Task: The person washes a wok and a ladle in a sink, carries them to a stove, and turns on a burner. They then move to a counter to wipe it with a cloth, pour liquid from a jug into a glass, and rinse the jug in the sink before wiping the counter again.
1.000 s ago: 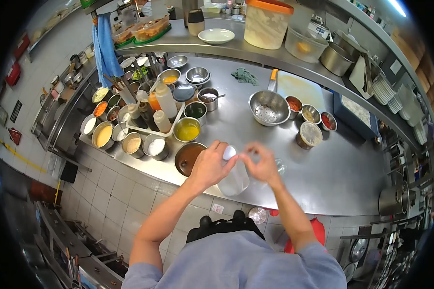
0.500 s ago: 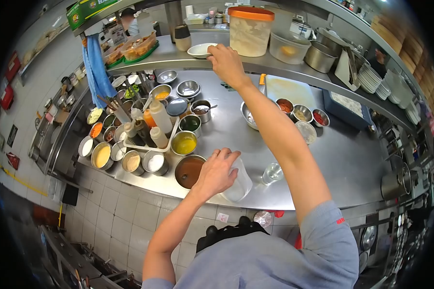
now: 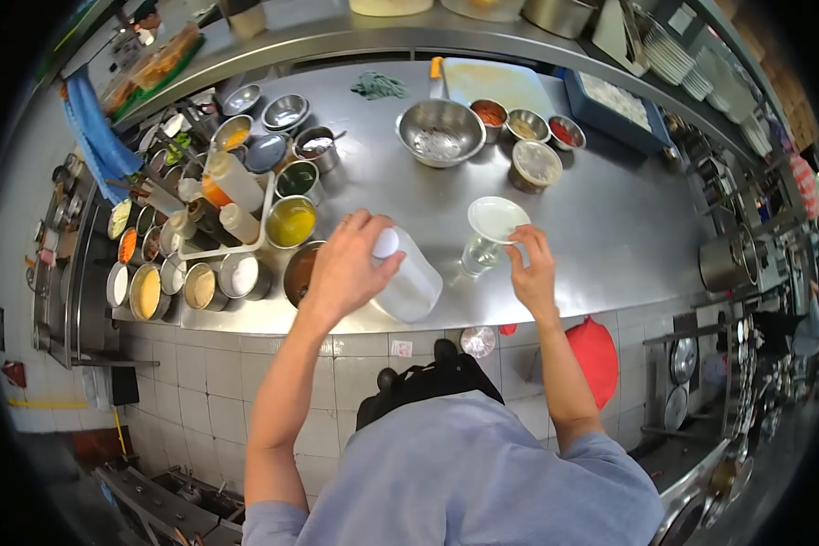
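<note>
Left hand (image 3: pixel 353 264) curls round the upper end of a translucent plastic container (image 3: pixel 411 289), smooth and round-cornered, near the surface's front edge. Right hand (image 3: pixel 532 262) pinches the rim of a glossy white oval plate (image 3: pixel 498 218), tilted above a clear glass (image 3: pixel 480 257); contact between them hard to judge. Surface (image 3: pixel 619 246) brushed steel, reflective. Pale square-tiled floor (image 3: pixel 232 382); metal shelf (image 3: pixel 337 38) behind.
</note>
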A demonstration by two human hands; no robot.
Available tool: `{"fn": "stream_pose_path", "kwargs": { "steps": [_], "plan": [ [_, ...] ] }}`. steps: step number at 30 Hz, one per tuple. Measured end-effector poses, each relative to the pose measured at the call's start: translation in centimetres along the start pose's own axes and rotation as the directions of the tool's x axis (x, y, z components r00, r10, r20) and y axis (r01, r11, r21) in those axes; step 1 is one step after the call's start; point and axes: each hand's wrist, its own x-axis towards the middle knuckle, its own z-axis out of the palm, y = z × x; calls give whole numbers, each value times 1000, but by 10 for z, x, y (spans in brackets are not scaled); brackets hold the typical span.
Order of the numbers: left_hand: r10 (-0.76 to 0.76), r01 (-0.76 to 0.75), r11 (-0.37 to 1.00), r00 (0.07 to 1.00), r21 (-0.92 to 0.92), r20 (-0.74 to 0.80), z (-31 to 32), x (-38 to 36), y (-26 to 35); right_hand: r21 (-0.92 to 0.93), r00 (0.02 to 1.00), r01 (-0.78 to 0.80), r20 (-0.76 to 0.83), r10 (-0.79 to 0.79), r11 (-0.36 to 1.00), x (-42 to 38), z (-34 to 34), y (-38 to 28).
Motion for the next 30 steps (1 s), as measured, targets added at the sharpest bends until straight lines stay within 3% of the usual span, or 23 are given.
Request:
{"fn": "stream_pose_path", "kwargs": {
  "steps": [7, 10, 13, 15, 18, 19, 20, 21, 22, 24, 25, 28, 30],
  "plan": [
    [-14, 13, 1000, 999, 10, 52, -5, 5, 6, -72, 998, -65, -5, 65, 995, -63, 36, 36],
    [9, -9, 1000, 996, 5, 89, -7, 5, 5, 81, 959, -224, -161, 235, 971, -65, 42, 24],
    [103, -104, 995, 984, 3, 142, -8, 11, -3, 152, 939, -335, -28, 343, 930, -73, 68, 61],
    [194, -199, 980, 964, 9, 181, -10, 13, -4, 195, 952, -307, 48, 303, 932, -66, 75, 66],
    [-21, 6, 991, 993, 131, 115, -17, 14, 21, 305, 956, -292, 53, 289, 907, -60, 89, 68],
    [-265, 209, 952, 928, 225, 260, -32, 23, 42, 335, 946, -323, 94, 310, 885, -59, 94, 74],
    [-279, 213, 944, 923, 252, 266, -29, 25, 43, 362, 934, -357, 137, 330, 861, -58, 99, 79],
    [-293, 217, 936, 917, 277, 272, -24, 26, 39, 388, 949, -305, 44, 313, 870, -54, 99, 71],
    [-306, 219, 927, 911, 303, 278, -19, 27, 32, 405, 940, -333, 78, 331, 851, -49, 98, 68],
    [92, -123, 981, 976, 152, 197, -4, 23, 1, 430, 918, -396, 148, 369, 812, -44, 95, 66],
    [291, -304, 948, 947, 91, 137, -4, 20, -3, 426, 929, -369, 140, 342, 826, -43, 93, 65],
    [233, -215, 940, 972, 265, -38, -10, 13, 15, 419, 949, -314, 135, 284, 852, -38, 90, 61],
    [-124, 69, 963, 972, 262, 202, -23, 21, 33, 424, 946, -324, 165, 279, 846, -38, 86, 59]
  ]
}}
